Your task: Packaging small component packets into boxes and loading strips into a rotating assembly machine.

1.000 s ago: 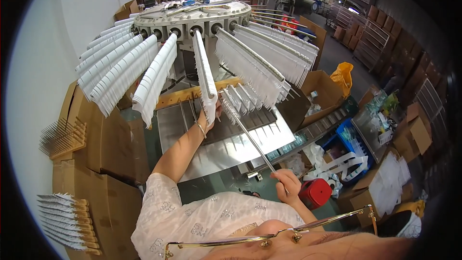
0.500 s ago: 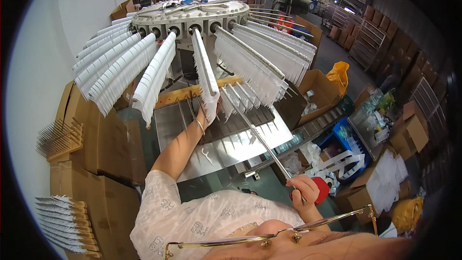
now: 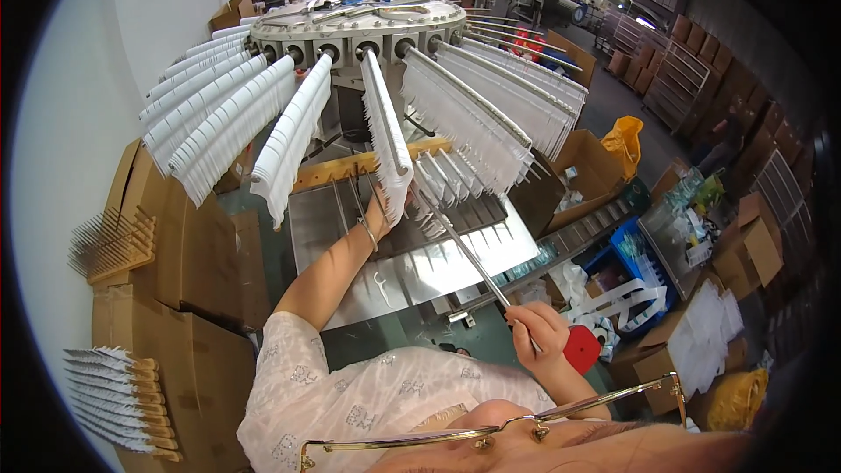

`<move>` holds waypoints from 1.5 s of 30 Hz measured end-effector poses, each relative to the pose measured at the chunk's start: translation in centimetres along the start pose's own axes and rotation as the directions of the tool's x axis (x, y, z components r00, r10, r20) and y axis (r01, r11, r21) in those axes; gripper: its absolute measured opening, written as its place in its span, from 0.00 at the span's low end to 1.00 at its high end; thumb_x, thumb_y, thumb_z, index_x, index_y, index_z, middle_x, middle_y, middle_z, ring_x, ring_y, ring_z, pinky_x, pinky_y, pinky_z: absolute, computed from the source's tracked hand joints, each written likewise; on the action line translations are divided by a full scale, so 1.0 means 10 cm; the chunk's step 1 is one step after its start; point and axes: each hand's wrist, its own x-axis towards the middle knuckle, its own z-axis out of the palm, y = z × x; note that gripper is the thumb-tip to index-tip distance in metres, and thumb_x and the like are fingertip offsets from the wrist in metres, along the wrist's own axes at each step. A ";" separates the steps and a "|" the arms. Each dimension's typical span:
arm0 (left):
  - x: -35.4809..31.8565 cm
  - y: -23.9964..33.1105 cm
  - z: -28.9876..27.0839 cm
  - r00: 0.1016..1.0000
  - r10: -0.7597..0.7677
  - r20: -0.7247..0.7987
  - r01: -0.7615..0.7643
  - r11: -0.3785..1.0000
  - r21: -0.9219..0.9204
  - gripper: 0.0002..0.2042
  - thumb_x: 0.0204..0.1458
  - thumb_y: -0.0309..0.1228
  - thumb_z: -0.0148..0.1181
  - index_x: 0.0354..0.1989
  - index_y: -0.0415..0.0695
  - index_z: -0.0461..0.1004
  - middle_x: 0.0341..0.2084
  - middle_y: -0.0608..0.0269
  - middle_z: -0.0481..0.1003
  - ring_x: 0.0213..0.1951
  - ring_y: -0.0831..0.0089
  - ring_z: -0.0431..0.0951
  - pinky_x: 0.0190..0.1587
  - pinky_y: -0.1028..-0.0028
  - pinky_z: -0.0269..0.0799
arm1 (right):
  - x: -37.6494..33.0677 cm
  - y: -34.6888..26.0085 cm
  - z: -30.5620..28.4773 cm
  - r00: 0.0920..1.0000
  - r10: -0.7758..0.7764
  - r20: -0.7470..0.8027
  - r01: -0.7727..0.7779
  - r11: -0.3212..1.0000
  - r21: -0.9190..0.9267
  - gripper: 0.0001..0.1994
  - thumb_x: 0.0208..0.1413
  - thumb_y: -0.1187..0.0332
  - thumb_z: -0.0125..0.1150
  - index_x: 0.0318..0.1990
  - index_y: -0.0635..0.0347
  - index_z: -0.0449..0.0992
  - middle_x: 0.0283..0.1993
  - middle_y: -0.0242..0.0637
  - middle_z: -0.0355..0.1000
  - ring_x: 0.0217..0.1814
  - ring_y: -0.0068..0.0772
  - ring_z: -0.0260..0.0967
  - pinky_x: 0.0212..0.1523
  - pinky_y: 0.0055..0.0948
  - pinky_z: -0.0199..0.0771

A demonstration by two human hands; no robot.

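My right hand is closed around the near end of a long thin metal rod. The rod slants away to the left, its far end reaching the white pieces hung on a rack of thin rods over the metal table. My left hand, a bangle on its wrist, reaches to the lower end of a white fringed strip hanging on a spoke. Its fingers are mostly hidden behind that strip. The spoke sticks out from a round metal machine, with several other white-draped spokes on both sides.
A shiny metal table with a small pale hook-shaped piece lies below the spokes. Cartons stand left, bearing wooden pin racks. On the right are a blue crate, an open carton and a red object.
My right hand has moved forward and left with the rod. My left hand stays by the hanging strip. The whole view has shifted slightly.
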 end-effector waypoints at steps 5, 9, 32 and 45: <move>-0.02 0.02 0.07 1.000 -0.021 -0.017 0.021 1.000 -0.001 0.10 0.52 0.35 0.49 0.40 0.44 0.69 0.22 0.76 0.69 0.22 0.87 0.66 0.19 0.86 0.53 | -0.22 0.08 -0.02 1.000 -0.021 -0.020 0.021 1.000 0.015 0.06 0.42 0.76 0.55 0.29 0.67 0.73 0.23 0.41 0.69 0.21 0.36 0.67 0.21 0.27 0.66; -0.01 0.01 0.05 0.999 -0.032 -0.044 0.032 0.999 -0.002 0.12 0.52 0.37 0.49 0.41 0.44 0.68 0.23 0.76 0.68 0.22 0.87 0.64 0.19 0.86 0.52 | -0.40 0.08 -0.15 0.998 -0.058 -0.030 0.060 0.996 0.073 0.06 0.43 0.74 0.54 0.29 0.67 0.73 0.22 0.40 0.68 0.20 0.36 0.66 0.20 0.27 0.66; -1.35 0.70 0.47 0.750 0.103 0.654 -0.660 0.039 0.750 0.12 0.46 0.29 0.53 0.38 0.36 0.70 0.20 0.60 0.69 0.24 0.67 0.71 0.29 0.71 0.67 | -0.09 0.26 0.16 0.993 0.033 -0.109 -0.018 0.990 0.137 0.08 0.42 0.79 0.48 0.31 0.69 0.72 0.24 0.42 0.69 0.24 0.35 0.66 0.26 0.27 0.67; -2.17 0.60 -0.05 0.741 0.112 0.662 -0.659 -0.067 0.749 0.09 0.38 0.25 0.59 0.29 0.41 0.70 0.31 0.60 0.69 0.32 0.65 0.71 0.37 0.73 0.68 | -0.48 0.24 -0.13 0.972 0.186 -0.147 -0.092 0.868 0.489 0.10 0.43 0.77 0.43 0.30 0.71 0.72 0.22 0.44 0.68 0.21 0.34 0.66 0.23 0.27 0.66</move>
